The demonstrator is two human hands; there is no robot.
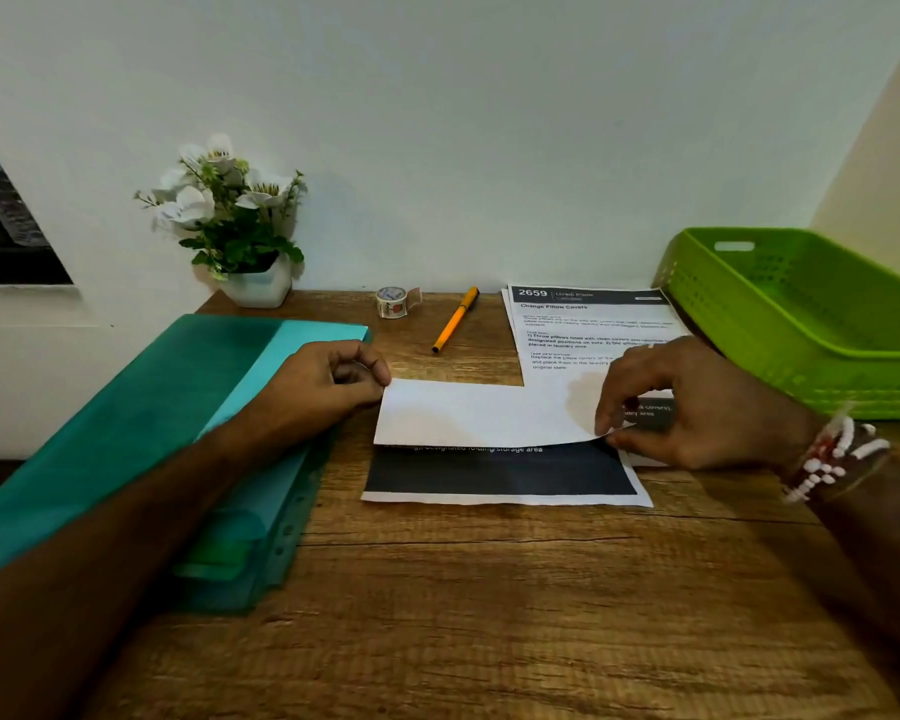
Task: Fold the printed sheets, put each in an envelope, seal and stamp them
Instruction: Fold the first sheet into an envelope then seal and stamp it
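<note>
Left hand (328, 379): fingers curled, thumb and forefinger tips closed on the far-left corner of the folded white printed paper sheet (479, 413). Right hand (697, 402): thumb and forefinger pinch the near-right corner of the same sheet's folded-over flap, other fingers loosely bent; that corner is lifted slightly off the page.

The sheet lies flat on the brown wood-grain desk (489, 615) between the two hands. Flap is blank white side up. Nearer the person than the flap, a line of print and a wide black printed band (500, 475) are uncovered, with a white margin at the near edge.

A second white printed sheet with a black "2659" header (588, 324) sits beyond the right hand, partly under it and partly under the flap. A lime-green perforated plastic basket (853, 376) is just right of the right hand. A red-and-white beaded bracelet (827, 459) is on the right wrist.

The left forearm lies across a translucent teal plastic folder (126, 407), hand just past its right edge. Beyond the hands, between them: an orange pen with a black cap (455, 320), lying diagonal. Left of it, a small patterned tape roll (392, 302). Beyond the left hand, by the wall, a white pot of white flowers (261, 285).
</note>
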